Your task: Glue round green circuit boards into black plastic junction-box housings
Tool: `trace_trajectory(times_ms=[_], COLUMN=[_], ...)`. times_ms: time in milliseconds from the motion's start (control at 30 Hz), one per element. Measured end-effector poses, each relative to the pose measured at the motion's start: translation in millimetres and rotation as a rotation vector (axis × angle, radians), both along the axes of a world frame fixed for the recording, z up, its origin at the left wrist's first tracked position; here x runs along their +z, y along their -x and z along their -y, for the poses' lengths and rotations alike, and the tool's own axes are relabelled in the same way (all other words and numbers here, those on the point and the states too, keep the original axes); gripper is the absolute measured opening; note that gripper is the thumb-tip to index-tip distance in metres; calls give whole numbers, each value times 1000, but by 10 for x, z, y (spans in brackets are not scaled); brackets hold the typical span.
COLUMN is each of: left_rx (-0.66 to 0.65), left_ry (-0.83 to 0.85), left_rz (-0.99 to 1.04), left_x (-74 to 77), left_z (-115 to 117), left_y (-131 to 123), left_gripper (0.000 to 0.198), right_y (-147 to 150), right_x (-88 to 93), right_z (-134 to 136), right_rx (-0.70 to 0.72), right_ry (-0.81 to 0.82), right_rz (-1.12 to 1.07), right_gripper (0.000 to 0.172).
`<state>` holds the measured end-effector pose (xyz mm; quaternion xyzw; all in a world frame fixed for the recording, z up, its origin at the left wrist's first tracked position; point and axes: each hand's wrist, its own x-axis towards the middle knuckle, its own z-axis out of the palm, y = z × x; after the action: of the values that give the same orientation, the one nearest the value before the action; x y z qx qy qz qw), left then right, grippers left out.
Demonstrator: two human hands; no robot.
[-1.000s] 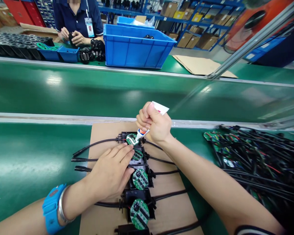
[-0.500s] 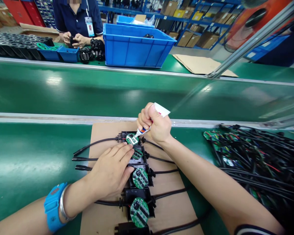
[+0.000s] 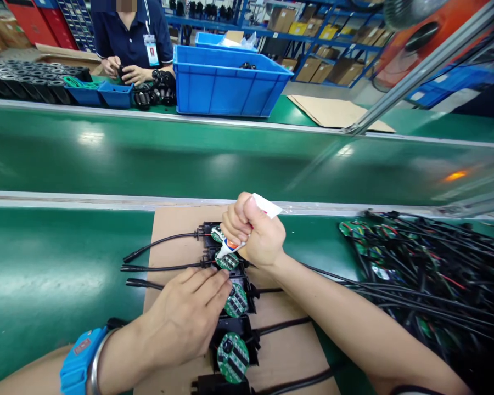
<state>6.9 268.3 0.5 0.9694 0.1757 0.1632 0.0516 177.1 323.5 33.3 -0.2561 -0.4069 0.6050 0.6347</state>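
Note:
My right hand (image 3: 257, 233) is wrapped round a white glue tube (image 3: 268, 206), its nozzle pointing down-left onto a round green circuit board (image 3: 227, 260), the second from the back. My left hand (image 3: 193, 310) lies palm down, fingers stretched out, with its fingertips at the near edge of that board. Each board sits at a black plastic housing (image 3: 226, 328), and these stand in a column with black cables from their sides. The farthest board (image 3: 217, 234) is partly covered by my right hand. Closer to me are a third board (image 3: 236, 300) and a larger-looking one (image 3: 233, 357).
A cardboard sheet (image 3: 177, 225) lies under the housings on the green table. On the right is a heap of cables (image 3: 420, 274) with boards. Across the divider, a person (image 3: 134, 44) handles a small black part beside a blue crate (image 3: 234, 82).
My right hand has brought the glue tube nearer to me, from the farthest board to the second one. My left hand has also shifted slightly towards me.

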Motion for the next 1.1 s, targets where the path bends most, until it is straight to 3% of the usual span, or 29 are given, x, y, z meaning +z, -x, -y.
trace_trajectory(times_ms=[600,833,1100], left_rx=[15,22,11], left_ry=[-11,-20,-14], left_rz=[52,55,56], left_x=[-32,-27,-18], left_z=[-4,-1,6], left_y=[8,7,12], left_gripper=[40,39,40], right_y=[-150,-262,-171], right_x=[66,27,-28], right_z=[158,91,35], right_rx=[47,43,-1], right_ry=[7,2,-26], right_rz=[85,66,82], right_gripper=[42,41,44])
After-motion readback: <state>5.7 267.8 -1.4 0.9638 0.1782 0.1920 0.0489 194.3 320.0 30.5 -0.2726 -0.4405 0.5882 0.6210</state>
